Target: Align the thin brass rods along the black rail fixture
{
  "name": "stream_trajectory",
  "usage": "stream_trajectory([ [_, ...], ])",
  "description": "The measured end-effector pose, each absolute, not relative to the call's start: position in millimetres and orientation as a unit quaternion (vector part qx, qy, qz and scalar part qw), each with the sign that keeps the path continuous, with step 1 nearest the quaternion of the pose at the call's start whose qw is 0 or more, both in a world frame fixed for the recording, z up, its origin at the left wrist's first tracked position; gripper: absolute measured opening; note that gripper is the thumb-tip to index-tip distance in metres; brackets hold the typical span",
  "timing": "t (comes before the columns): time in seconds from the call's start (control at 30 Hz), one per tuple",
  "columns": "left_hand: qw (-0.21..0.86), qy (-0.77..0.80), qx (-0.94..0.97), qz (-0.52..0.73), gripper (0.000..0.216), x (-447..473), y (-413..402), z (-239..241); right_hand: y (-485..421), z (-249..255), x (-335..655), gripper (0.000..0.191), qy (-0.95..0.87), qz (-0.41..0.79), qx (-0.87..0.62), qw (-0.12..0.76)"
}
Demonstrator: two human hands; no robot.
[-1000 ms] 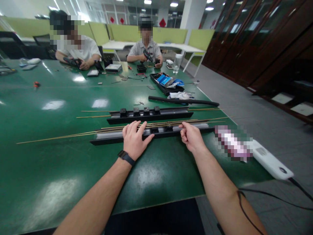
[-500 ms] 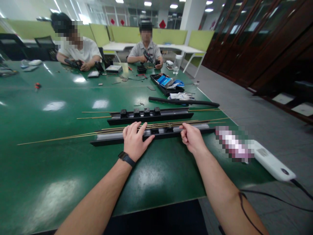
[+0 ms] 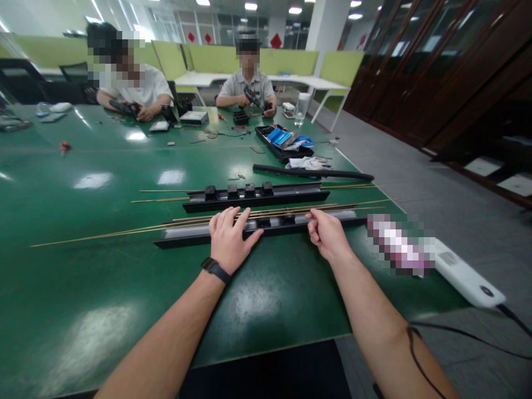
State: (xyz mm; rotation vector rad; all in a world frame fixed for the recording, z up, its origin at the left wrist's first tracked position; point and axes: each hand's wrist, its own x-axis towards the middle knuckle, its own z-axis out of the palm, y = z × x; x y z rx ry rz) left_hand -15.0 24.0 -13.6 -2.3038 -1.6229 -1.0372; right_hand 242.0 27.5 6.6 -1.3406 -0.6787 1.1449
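A long black channel (image 3: 187,239) with a pale lining lies crosswise before me. Several thin brass-coloured rods (image 3: 124,232) run along it and stick out beyond its left end. My left hand (image 3: 228,235) rests over the channel, fingers and thumb spread, fingertips at the rods. Further right, my right hand (image 3: 326,233) is closed in a pinch at the line of rods; its fingertips partly hide what they grip. Between the hands, a small black block (image 3: 287,216) sits in the channel. Just behind lies a second black channel (image 3: 257,203) holding several black blocks (image 3: 250,190).
Behind the channels are a black strip (image 3: 311,173), white gloves (image 3: 308,163) and a black tray (image 3: 266,136) with blue items. A white power strip (image 3: 465,271) lies at the right edge. Two co-workers (image 3: 249,83) sit across the green table (image 3: 124,282) with hand tools.
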Motion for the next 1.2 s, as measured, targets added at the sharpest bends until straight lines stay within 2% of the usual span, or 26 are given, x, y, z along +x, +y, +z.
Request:
stream_trajectory([
  [1.2, 0.078, -0.535, -0.768, -0.343, 0.053, -16.3, 24.3, -14.7, 27.1, 8.4, 241.5, 0.021, -0.287, 0.491, -0.575, 0.587],
])
